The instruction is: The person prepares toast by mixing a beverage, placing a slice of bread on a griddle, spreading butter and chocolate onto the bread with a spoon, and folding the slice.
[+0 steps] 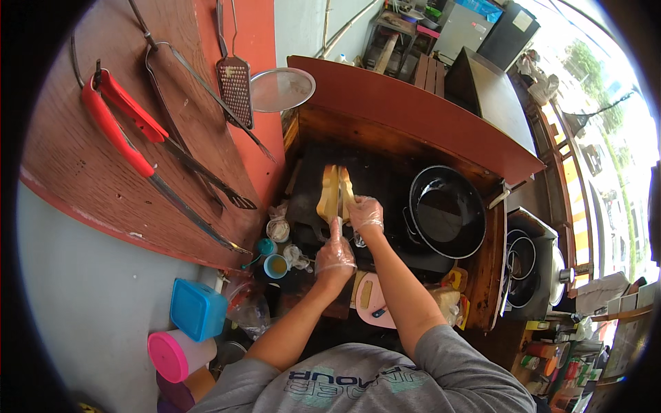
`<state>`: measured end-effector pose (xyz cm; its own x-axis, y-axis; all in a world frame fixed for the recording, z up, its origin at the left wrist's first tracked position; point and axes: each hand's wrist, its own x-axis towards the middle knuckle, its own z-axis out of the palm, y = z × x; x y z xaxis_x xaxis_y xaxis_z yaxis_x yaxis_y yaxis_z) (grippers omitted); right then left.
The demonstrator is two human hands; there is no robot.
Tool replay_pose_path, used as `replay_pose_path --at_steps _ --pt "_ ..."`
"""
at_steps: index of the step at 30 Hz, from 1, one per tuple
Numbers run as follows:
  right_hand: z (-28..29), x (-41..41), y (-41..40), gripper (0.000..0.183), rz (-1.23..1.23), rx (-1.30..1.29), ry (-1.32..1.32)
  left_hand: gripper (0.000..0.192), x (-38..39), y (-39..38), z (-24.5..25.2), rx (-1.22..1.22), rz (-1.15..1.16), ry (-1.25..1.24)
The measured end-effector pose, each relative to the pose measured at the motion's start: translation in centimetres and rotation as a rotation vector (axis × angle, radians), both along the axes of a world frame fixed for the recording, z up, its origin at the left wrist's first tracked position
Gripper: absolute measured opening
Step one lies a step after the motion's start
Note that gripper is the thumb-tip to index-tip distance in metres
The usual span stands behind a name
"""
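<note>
Thick bread [328, 193], browned at its edges, stands over a dark griddle [379, 178] in front of me. A knife or spatula with a flat metal blade [340, 193] lies lengthwise between its two pale halves. My left hand [335, 255], in a clear plastic glove, is shut on the handle of this tool, one finger stretched along it. Also gloved, my right hand [365, 212] grips the near right side of the bread. Whether the two halves are joined is not plain.
Right of the griddle sits a black wok [448, 211]. A pink cutting board [372, 304] with a knife lies below my right forearm. At the left are a blue cup [276, 266], a blue container [199, 310] and red-handled tongs [121, 124] hanging on a wooden panel.
</note>
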<state>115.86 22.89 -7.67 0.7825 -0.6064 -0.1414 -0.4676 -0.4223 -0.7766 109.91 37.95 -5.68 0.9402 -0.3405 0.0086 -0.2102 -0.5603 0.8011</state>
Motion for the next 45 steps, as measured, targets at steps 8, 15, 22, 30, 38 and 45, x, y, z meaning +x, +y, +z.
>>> replay_pose_path --at_steps 8,15,22,30,38,45 --pt "-3.3 -0.4 -1.1 0.035 -0.067 0.016 -0.096 0.072 0.3 0.1 -2.2 0.246 -0.063 -0.103" --pt "-1.7 -0.4 -0.3 0.037 0.005 -0.209 -0.048 0.07 3.1 -0.8 -3.3 0.378 -0.099 -0.107" --pt "-0.3 -0.5 0.1 0.04 0.023 -0.099 -0.04 0.065 4.4 -2.3 -2.8 0.415 -0.083 -0.068" --pt "-0.8 -0.2 -0.1 0.033 0.051 -0.105 0.022 0.058 5.4 -2.4 -2.6 0.388 -0.058 -0.154" --pt "-1.6 -0.4 -0.6 0.028 0.058 -0.119 -0.05 0.054 4.3 -2.5 -3.7 0.443 -0.131 -0.134" --pt "-1.4 -0.6 -0.9 0.027 -0.001 -0.089 -0.102 0.063 5.0 -2.3 -4.2 0.498 -0.173 -0.098"
